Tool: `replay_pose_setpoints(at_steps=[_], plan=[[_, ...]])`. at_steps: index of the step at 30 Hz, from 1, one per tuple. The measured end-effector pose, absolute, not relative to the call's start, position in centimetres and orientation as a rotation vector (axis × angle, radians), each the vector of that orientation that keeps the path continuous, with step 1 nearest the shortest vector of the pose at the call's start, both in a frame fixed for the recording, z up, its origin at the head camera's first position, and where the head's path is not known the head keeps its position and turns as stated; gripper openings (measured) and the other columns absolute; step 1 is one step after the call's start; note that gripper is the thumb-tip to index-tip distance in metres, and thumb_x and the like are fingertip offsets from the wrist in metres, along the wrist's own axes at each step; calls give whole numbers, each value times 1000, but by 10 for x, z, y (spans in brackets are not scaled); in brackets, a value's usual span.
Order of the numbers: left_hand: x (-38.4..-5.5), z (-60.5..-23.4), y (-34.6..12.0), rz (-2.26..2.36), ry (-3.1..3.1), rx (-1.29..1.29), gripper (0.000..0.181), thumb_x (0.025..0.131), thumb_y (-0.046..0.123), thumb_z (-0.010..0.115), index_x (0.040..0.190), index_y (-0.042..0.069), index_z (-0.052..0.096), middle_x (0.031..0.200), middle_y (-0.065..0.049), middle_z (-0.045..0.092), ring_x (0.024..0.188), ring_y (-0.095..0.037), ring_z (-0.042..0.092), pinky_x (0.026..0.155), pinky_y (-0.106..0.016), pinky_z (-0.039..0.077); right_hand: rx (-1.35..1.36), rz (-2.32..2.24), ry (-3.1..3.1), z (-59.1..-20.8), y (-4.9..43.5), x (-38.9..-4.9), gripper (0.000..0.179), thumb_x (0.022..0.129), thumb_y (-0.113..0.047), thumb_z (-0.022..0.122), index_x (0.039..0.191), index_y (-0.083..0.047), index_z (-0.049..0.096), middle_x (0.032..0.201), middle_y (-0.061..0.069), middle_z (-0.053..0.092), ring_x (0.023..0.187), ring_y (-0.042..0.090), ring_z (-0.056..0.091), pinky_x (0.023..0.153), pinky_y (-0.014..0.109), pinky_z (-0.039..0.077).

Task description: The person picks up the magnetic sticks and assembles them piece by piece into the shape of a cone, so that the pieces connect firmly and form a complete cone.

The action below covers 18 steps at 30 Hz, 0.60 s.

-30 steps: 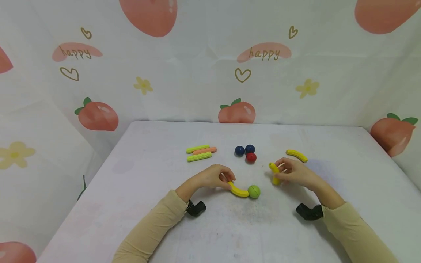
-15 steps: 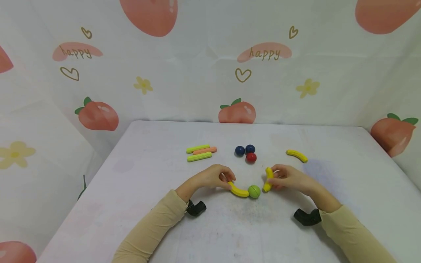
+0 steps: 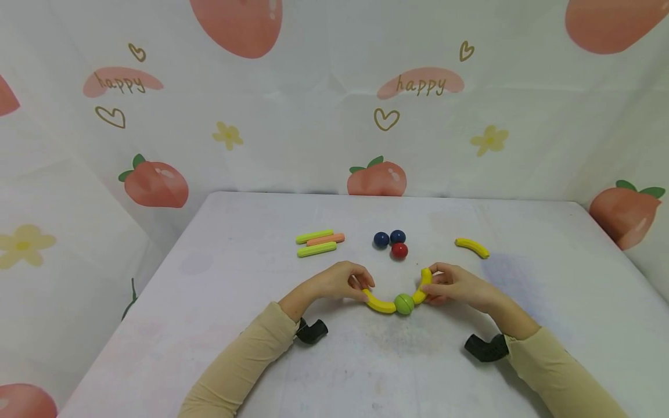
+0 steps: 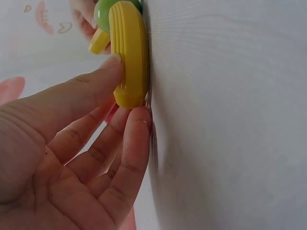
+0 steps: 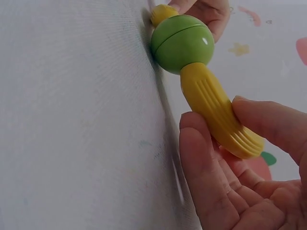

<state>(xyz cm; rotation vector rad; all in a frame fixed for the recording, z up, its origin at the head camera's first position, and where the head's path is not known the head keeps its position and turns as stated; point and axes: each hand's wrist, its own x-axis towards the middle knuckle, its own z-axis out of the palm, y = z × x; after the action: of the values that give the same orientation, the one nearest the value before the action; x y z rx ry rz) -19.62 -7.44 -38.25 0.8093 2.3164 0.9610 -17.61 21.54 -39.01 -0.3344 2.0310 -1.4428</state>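
Observation:
In the head view a green ball [image 3: 404, 304] sits between two curved yellow sticks. My left hand [image 3: 342, 281] pinches the free end of the left yellow curved stick [image 3: 380, 305], which lies low at the table with its other end at the ball. Between thumb and fingers, my right hand [image 3: 453, 284] holds the right yellow curved stick [image 3: 422, 287], tilted upward away from the ball. Its lower end meets the green ball [image 5: 183, 45] in the right wrist view. Ridges run along the yellow curved stick [image 4: 128, 57] in the left wrist view.
Beyond the hands lie two lime-green straight sticks [image 3: 316, 249] with an orange stick [image 3: 325, 239] between them. Two dark blue balls [image 3: 381, 240] and a red ball [image 3: 399, 251] stand together. Another yellow curved stick [image 3: 472, 248] is at the right on the white table [image 3: 251, 232].
My right hand has moved left and slightly toward me, bringing its yellow curved stick from apart to the green ball's right side. The left hand has stayed still.

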Motion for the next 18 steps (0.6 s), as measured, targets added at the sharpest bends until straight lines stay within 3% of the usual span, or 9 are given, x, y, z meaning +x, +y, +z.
replay_pose_setpoints(at_steps=[9,18], plan=[[-193,-382,-71,937,2304,842,24,81,12,72,103,6,66,89,-7,66,72,-4,53,62,-13,44,-290,-1442,2082,-391,213,-176,58,89,-24,63,124,10,31,89,0,64,78,9,64,75,25,56],[-188,-380,-65,901,2254,922,24,80,12,72,102,4,66,87,-7,66,69,0,52,65,-11,44,-290,-1384,2202,-390,209,-173,58,88,-22,65,126,9,36,102,15,56,82,13,63,75,28,56]])
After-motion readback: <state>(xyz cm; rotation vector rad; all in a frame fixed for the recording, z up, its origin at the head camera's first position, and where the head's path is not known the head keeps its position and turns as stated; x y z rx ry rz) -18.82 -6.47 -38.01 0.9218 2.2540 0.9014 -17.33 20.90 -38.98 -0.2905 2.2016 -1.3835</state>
